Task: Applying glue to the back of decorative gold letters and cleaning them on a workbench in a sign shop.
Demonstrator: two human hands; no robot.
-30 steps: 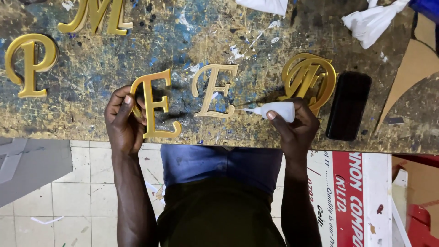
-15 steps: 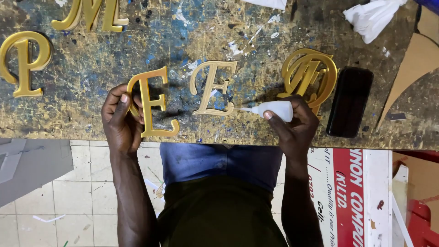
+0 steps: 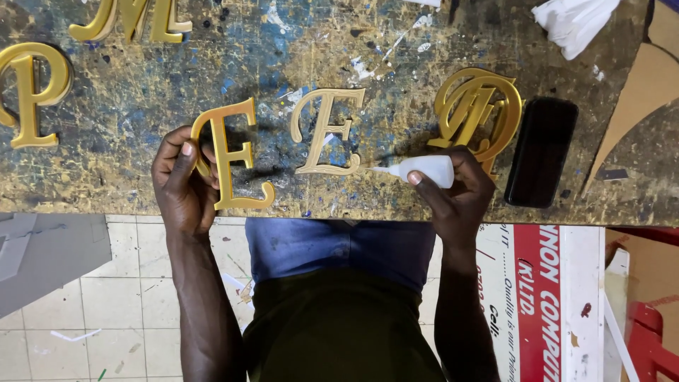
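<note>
At the bench's near edge, the left hand [image 3: 182, 185] is now lifting a gold letter [image 3: 230, 164] in its fingers; the right hand [image 3: 456, 191] is still gripping a white glue bottle [image 3: 424, 170], nozzle beside another gold letter [image 3: 327, 131].

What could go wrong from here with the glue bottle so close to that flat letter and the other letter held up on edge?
The right hand points the white glue bottle at the foot of the flat gold letter; a squeeze could smear glue on its face or the paint-spattered bench. The left hand holds the other gold letter tilted near the bench edge; a loose grip could drop it. The black phone lies beside the right hand and could catch drips.
</note>
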